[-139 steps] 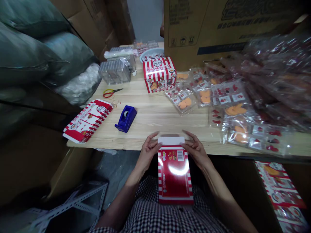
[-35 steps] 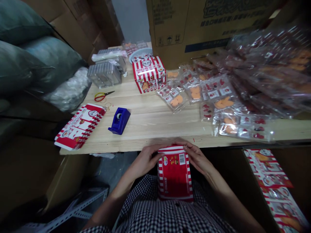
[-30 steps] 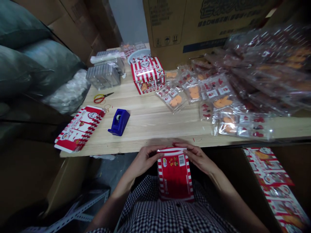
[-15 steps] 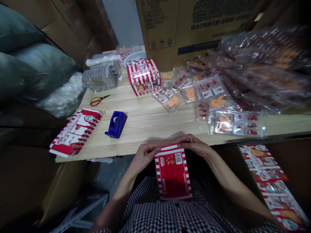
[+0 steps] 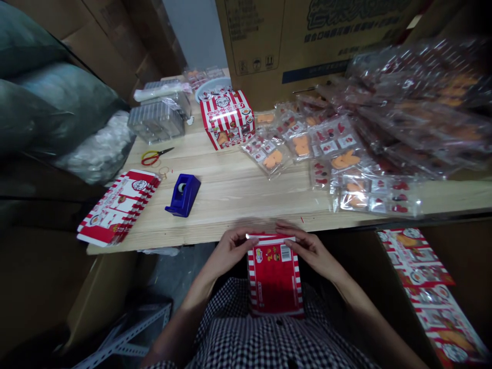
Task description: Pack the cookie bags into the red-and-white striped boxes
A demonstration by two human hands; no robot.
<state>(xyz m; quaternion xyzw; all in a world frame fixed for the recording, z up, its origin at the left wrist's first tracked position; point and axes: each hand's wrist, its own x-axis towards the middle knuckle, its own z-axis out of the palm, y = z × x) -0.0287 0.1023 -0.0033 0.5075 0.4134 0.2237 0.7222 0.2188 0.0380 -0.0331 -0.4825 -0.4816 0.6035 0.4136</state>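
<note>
A red and white striped cardboard box (image 5: 274,279) rests in my lap, its barcoded red face turned up. My left hand (image 5: 233,252) grips the box's upper left corner between thumb and fingers. At the upper right corner, my right hand (image 5: 307,249) holds the same box, thumb on the face and fingers behind the edge. The far end of the box is partly hidden by the fingers. Beyond my hands, on the table (image 5: 230,200), stands a folded-up striped box (image 5: 226,120). A blue tape dispenser (image 5: 183,196) sits to the left.
Flat striped box blanks (image 5: 119,207) are stacked at the table's left edge, near scissors (image 5: 156,156). Several clear plastic packets (image 5: 346,148) pile up on the right. Clear cases (image 5: 156,123) and a bowl (image 5: 213,87) stand behind. More printed boxes (image 5: 430,287) lie low at right.
My right hand has shifted its hold, so its thumb now lies on the box's face near the barcode. The box's upper edge has moved slightly toward me.
</note>
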